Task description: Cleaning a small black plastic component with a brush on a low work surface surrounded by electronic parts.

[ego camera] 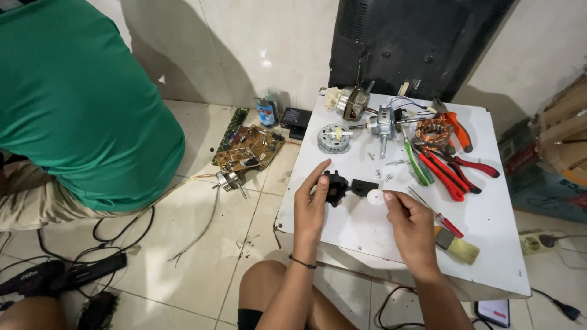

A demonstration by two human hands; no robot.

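Gripping a black plastic part (335,187) at frame centre, the left hand (310,206) closes; the right hand (411,221) pinches a white disc (375,197).

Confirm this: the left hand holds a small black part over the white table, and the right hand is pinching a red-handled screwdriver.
Not quite. The left hand does hold the small black part over the white table, but the right hand is pinching a small white disc. The red-handled screwdriver lies on the table beside it, as the head view shows.

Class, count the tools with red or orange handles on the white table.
4: orange-handled pliers at the back, two red-handled pliers mid-right, a red-handled screwdriver near the paintbrush. Others may hide.
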